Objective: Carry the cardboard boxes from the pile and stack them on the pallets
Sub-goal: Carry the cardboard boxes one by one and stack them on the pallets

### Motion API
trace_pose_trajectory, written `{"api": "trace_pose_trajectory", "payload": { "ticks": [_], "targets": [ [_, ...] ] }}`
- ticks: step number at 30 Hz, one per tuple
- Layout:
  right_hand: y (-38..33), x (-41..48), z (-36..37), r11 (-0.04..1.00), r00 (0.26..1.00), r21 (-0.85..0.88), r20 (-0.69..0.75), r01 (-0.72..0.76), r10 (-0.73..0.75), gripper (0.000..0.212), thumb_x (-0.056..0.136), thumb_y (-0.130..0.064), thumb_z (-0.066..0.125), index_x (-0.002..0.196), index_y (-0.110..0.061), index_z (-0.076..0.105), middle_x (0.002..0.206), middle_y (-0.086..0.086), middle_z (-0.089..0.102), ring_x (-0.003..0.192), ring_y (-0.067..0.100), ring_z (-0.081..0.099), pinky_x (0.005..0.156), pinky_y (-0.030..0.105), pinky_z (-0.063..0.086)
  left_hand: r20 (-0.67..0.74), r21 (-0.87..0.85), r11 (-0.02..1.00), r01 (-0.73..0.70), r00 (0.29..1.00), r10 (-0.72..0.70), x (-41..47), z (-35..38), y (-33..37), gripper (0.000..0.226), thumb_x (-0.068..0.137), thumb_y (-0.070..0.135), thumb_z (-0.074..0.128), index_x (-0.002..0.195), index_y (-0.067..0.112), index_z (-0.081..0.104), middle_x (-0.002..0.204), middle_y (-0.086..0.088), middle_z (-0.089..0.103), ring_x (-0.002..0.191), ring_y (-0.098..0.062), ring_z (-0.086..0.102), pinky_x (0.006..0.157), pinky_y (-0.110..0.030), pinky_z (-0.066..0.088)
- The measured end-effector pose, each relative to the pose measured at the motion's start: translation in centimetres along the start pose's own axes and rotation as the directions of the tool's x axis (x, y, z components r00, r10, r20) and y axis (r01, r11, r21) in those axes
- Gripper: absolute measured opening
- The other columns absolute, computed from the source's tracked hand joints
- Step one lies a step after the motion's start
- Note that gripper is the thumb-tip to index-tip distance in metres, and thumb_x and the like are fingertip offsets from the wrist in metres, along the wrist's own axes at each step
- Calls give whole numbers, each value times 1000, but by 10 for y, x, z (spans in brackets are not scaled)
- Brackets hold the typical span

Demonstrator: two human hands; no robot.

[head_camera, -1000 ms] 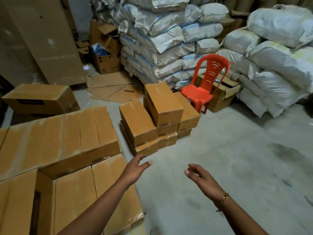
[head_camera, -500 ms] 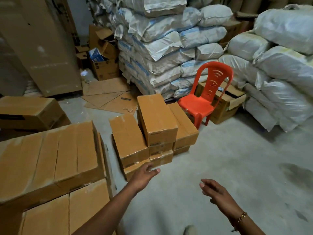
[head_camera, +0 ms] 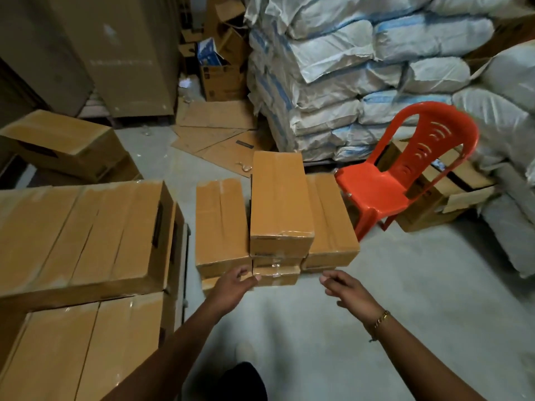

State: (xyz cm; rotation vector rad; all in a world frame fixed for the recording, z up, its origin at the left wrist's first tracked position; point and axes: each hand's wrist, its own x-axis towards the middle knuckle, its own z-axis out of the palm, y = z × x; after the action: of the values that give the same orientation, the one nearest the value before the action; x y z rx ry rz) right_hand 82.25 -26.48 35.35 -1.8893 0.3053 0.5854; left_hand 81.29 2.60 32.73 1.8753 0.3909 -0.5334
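Note:
A small pile of taped brown cardboard boxes stands on the floor just ahead. Its tallest box [head_camera: 280,198] sits in the middle, with a lower box [head_camera: 220,224] on its left and another box [head_camera: 328,218] on its right. My left hand [head_camera: 233,285] reaches out with fingers apart, close to the pile's front lower edge. Just right of the pile's front is my right hand [head_camera: 346,287], also empty with fingers spread and wearing a bracelet. A large stack of the same boxes [head_camera: 78,235] fills the left side; whatever it rests on is hidden.
A red plastic chair [head_camera: 405,169] stands right of the pile, in front of an open carton [head_camera: 443,189]. Stacked white sacks [head_camera: 347,76] form a wall behind. Flattened cardboard [head_camera: 214,134] lies on the floor beyond. Another box [head_camera: 60,143] sits at far left. Bare concrete floor [head_camera: 405,285] lies to the right.
The view has come closer to the small pile. Both hands have reached forward toward its front, and the stack on the left now sits nearer.

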Motion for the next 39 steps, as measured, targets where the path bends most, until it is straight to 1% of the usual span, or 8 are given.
{"api": "trace_pose_trajectory", "payload": {
  "ticks": [8,14,17,20,28,32,35,39],
  "targets": [
    [-29,196,-23,992,993,-53,46,-111,113,30,97,-32,65,118,-10,65,124,18,64,122,34,58,82,33,43,-8,59,997,54,999,-54,152,-12,30,51,99,36,61,140,10,49,127,-2,57,114,-19,55,91,-29,48],
    [-35,348,-30,966,967,-32,-2,-256,256,56,79,-49,71,127,-24,58,132,6,62,114,20,56,93,34,40,17,125,979,160,986,-163,303,-25,54,33,98,42,61,120,17,59,115,-3,56,106,-18,54,90,-30,43],
    [-31,414,-33,960,961,-49,-41,-275,273,62,81,-53,72,134,-26,56,140,6,57,120,21,53,91,33,39,-42,119,968,223,975,-219,379,-26,42,76,80,63,66,137,14,54,132,-6,59,120,-28,58,101,-43,49],
    [-24,469,-31,945,946,-68,-73,-320,316,69,91,-46,71,150,-22,44,153,6,45,137,26,45,105,36,38,-64,88,965,248,968,-243,441,-19,22,78,75,66,62,141,24,53,135,-2,57,121,-25,56,102,-48,48],
    [4,525,-16,894,894,-27,-13,-448,448,98,82,-63,72,156,-16,29,146,6,50,127,27,51,113,49,40,-35,-163,888,431,897,-441,475,-6,41,22,93,25,69,114,20,64,120,-10,63,107,-24,58,89,-35,47],
    [11,520,-17,926,926,-10,-2,-378,378,66,90,-51,70,140,-16,46,110,-5,62,105,19,61,94,36,46,-57,-189,881,433,891,-450,466,2,35,35,91,16,70,124,23,58,124,-9,65,105,-26,59,87,-34,47],
    [6,502,-29,958,957,-6,-24,-288,288,83,83,-62,72,148,-19,42,136,0,59,122,22,56,108,41,44,-87,-186,906,379,913,-400,440,2,47,27,79,24,64,101,38,55,106,4,64,106,-25,60,97,-45,52],
    [-6,466,-49,966,968,52,-7,-251,252,105,77,-67,75,160,-27,25,161,5,37,148,26,34,120,48,31,-124,-309,908,283,935,-333,387,13,64,49,79,31,64,127,32,51,111,4,64,107,-24,61,92,-43,52]
  ]
}}
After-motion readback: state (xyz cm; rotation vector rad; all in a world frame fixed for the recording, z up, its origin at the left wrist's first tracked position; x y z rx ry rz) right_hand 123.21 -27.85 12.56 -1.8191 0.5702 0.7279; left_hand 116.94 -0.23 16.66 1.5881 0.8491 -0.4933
